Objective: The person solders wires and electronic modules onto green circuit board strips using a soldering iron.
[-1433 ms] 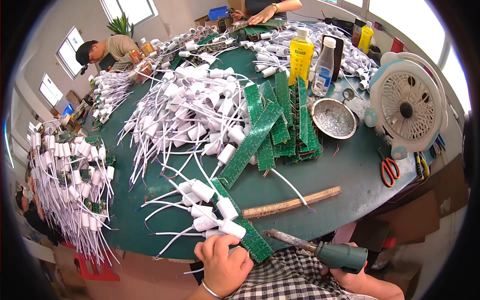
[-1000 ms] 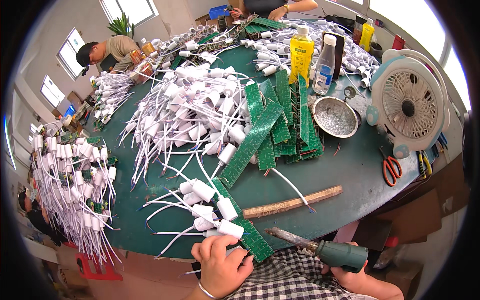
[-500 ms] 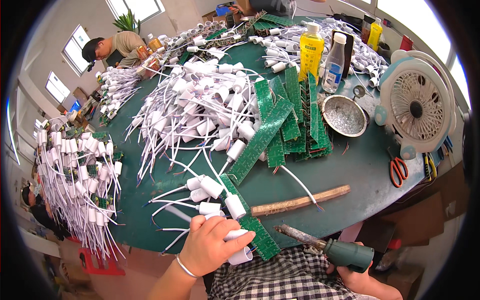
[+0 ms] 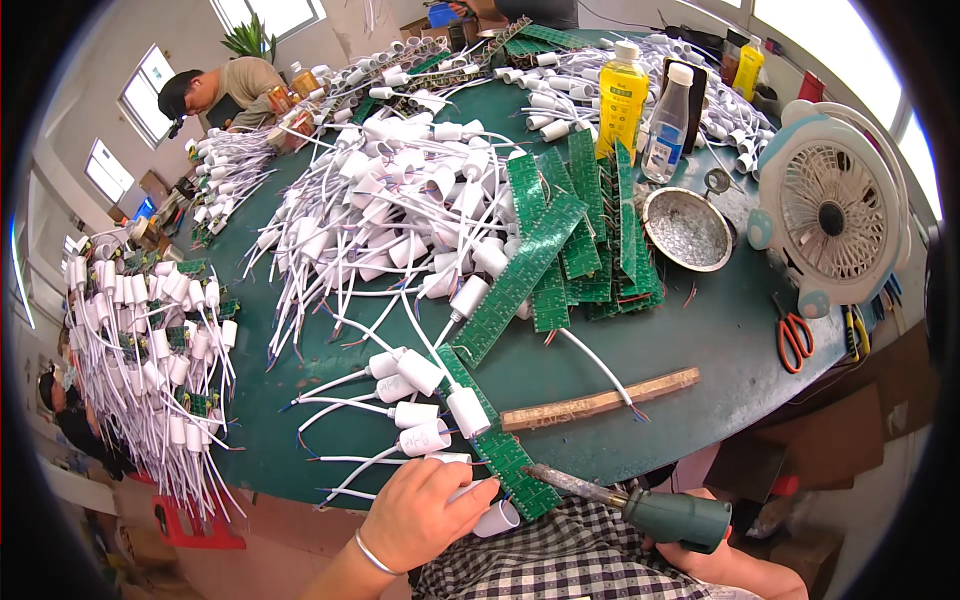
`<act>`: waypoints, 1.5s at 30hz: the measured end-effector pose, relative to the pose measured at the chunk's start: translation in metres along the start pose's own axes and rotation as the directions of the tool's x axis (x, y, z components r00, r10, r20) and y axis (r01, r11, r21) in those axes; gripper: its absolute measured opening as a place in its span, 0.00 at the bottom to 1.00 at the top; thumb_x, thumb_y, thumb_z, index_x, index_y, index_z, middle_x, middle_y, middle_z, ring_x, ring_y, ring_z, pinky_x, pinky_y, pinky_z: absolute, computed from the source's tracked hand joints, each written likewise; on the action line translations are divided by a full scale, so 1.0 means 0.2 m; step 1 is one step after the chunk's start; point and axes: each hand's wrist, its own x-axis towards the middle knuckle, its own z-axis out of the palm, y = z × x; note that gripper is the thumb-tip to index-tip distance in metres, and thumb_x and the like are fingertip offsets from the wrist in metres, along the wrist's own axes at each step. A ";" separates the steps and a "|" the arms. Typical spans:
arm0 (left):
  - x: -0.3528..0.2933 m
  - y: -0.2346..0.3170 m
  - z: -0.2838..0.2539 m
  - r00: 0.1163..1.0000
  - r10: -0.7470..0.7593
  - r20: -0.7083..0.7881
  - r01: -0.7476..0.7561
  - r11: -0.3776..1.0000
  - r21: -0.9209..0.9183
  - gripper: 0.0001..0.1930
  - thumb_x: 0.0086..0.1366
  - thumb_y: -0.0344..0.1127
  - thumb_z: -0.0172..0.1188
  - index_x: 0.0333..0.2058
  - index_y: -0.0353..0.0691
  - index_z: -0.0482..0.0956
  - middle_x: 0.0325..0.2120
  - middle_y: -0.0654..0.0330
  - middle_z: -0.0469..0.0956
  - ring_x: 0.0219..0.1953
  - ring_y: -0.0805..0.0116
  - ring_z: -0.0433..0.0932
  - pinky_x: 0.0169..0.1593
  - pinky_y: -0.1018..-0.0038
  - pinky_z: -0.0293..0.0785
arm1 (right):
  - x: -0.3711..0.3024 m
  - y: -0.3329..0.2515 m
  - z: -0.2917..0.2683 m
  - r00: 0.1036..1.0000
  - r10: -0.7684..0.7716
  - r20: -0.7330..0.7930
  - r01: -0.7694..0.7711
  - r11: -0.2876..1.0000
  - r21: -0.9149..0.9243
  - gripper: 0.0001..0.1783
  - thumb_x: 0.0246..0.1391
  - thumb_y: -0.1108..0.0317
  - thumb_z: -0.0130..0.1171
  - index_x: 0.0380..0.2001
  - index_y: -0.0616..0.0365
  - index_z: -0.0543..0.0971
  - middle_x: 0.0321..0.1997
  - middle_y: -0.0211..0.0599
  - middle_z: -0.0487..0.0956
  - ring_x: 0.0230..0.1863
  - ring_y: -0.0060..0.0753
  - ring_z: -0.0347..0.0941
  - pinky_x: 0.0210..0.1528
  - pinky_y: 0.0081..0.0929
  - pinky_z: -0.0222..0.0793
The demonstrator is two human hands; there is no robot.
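Near the table's front edge lies a green circuit board strip (image 4: pixel 497 448) with white cylindrical lamp holders (image 4: pixel 468 412) along its left side, their white cables trailing left. My left hand (image 4: pixel 425 512) is closed, fingers and thumb pinching a white lamp holder mostly hidden beneath them, beside the strip's near end. Another white cylinder (image 4: pixel 497 519) shows just below my fingertips. My right hand (image 4: pixel 700 550) grips a soldering iron (image 4: pixel 675 517) by its dark green handle. Its tip points left at the strip's right edge; whether it touches, I cannot tell.
A wooden stick (image 4: pixel 600 400) lies right of the strip. Behind are more green boards (image 4: pixel 525 285), a heap of white holders (image 4: pixel 400 210), a metal bowl (image 4: pixel 688 230) and bottles (image 4: pixel 621 100). A fan (image 4: pixel 830 215) and orange-handled scissors (image 4: pixel 795 340) stand right. A co-worker (image 4: pixel 225 95) sits far left.
The soldering iron has moved left, bringing its tip from beside the strip to its edge. My left hand has shifted slightly down and left, its fingers drawn closer together.
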 end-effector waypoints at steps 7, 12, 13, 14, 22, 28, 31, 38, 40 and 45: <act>0.00 0.00 0.02 0.999 -0.018 0.033 0.017 1.000 0.023 0.14 0.52 0.34 0.66 0.40 0.49 0.80 0.30 0.65 0.70 0.32 0.66 0.72 0.35 0.72 0.70 | 0.07 -0.05 0.02 0.990 -0.131 0.048 0.137 0.981 -0.139 0.09 0.47 0.70 0.62 0.33 0.60 0.82 0.27 0.33 0.82 0.26 0.30 0.79 0.35 0.24 0.73; -0.01 0.00 0.04 1.000 -0.031 -0.005 0.031 0.999 0.020 0.13 0.53 0.34 0.65 0.39 0.49 0.80 0.30 0.65 0.69 0.33 0.66 0.73 0.35 0.72 0.70 | 0.08 -0.05 0.03 0.988 -0.147 0.052 0.154 0.969 -0.195 0.10 0.45 0.71 0.63 0.34 0.59 0.82 0.29 0.34 0.83 0.28 0.33 0.79 0.38 0.27 0.72; -0.02 0.01 0.04 1.000 -0.025 -0.004 0.025 0.999 0.024 0.13 0.53 0.34 0.65 0.39 0.49 0.80 0.31 0.65 0.69 0.33 0.66 0.73 0.35 0.72 0.70 | 0.07 -0.06 0.03 0.990 -0.132 0.044 0.139 0.964 -0.229 0.10 0.44 0.72 0.63 0.34 0.58 0.83 0.31 0.35 0.83 0.30 0.34 0.79 0.39 0.29 0.71; -0.02 0.00 0.04 1.000 -0.026 -0.004 0.026 0.999 0.024 0.13 0.53 0.34 0.65 0.39 0.49 0.80 0.31 0.65 0.69 0.33 0.66 0.73 0.35 0.72 0.70 | 0.07 -0.06 0.03 0.990 -0.132 0.044 0.138 0.964 -0.228 0.10 0.44 0.72 0.63 0.34 0.58 0.83 0.31 0.35 0.83 0.30 0.34 0.79 0.39 0.29 0.71; -0.02 -0.01 0.04 1.000 -0.002 0.026 0.002 1.000 0.025 0.12 0.53 0.34 0.63 0.39 0.49 0.80 0.30 0.65 0.69 0.33 0.67 0.73 0.36 0.72 0.69 | 0.07 -0.06 0.05 0.987 -0.161 -0.006 0.151 0.937 -0.314 0.14 0.40 0.72 0.67 0.36 0.54 0.84 0.38 0.35 0.83 0.38 0.37 0.77 0.45 0.31 0.69; -0.01 -0.01 0.04 1.000 -0.005 0.024 0.004 1.000 0.025 0.12 0.54 0.34 0.63 0.39 0.50 0.80 0.31 0.65 0.69 0.34 0.67 0.72 0.36 0.72 0.69 | 0.09 -0.09 0.06 0.993 -0.117 -0.011 0.111 0.965 -0.239 0.16 0.41 0.71 0.68 0.38 0.55 0.84 0.40 0.34 0.83 0.39 0.36 0.77 0.45 0.31 0.69; -0.02 -0.01 0.04 0.999 -0.008 0.034 0.007 1.000 0.027 0.12 0.54 0.34 0.62 0.40 0.50 0.79 0.31 0.65 0.69 0.34 0.67 0.72 0.37 0.73 0.69 | 0.11 -0.11 0.05 0.993 -0.118 0.020 0.119 0.947 -0.299 0.15 0.42 0.72 0.67 0.37 0.55 0.84 0.39 0.34 0.83 0.40 0.37 0.77 0.45 0.31 0.69; -0.02 -0.01 0.04 1.000 0.011 0.028 -0.012 0.999 0.041 0.12 0.54 0.33 0.61 0.40 0.50 0.79 0.31 0.65 0.69 0.34 0.67 0.72 0.37 0.73 0.69 | 0.03 -0.03 0.07 0.982 -0.029 -0.188 0.056 0.989 0.138 0.16 0.51 0.69 0.62 0.43 0.63 0.78 0.37 0.39 0.81 0.32 0.30 0.79 0.40 0.28 0.73; -0.02 -0.01 0.04 1.000 0.006 0.029 -0.008 0.999 0.040 0.12 0.54 0.33 0.61 0.40 0.50 0.79 0.31 0.65 0.69 0.34 0.67 0.72 0.37 0.73 0.69 | 0.05 0.01 0.03 1.000 -0.012 0.007 0.011 0.996 0.093 0.20 0.54 0.66 0.59 0.48 0.67 0.73 0.35 0.41 0.80 0.28 0.27 0.78 0.36 0.26 0.75; -0.02 -0.01 0.04 1.000 -0.002 0.026 0.002 1.000 0.026 0.11 0.55 0.34 0.61 0.39 0.50 0.80 0.31 0.65 0.69 0.34 0.67 0.72 0.37 0.73 0.69 | 0.04 0.00 0.07 0.997 -0.029 -0.071 0.042 0.981 0.188 0.23 0.55 0.66 0.59 0.51 0.67 0.71 0.35 0.39 0.79 0.30 0.28 0.79 0.34 0.26 0.75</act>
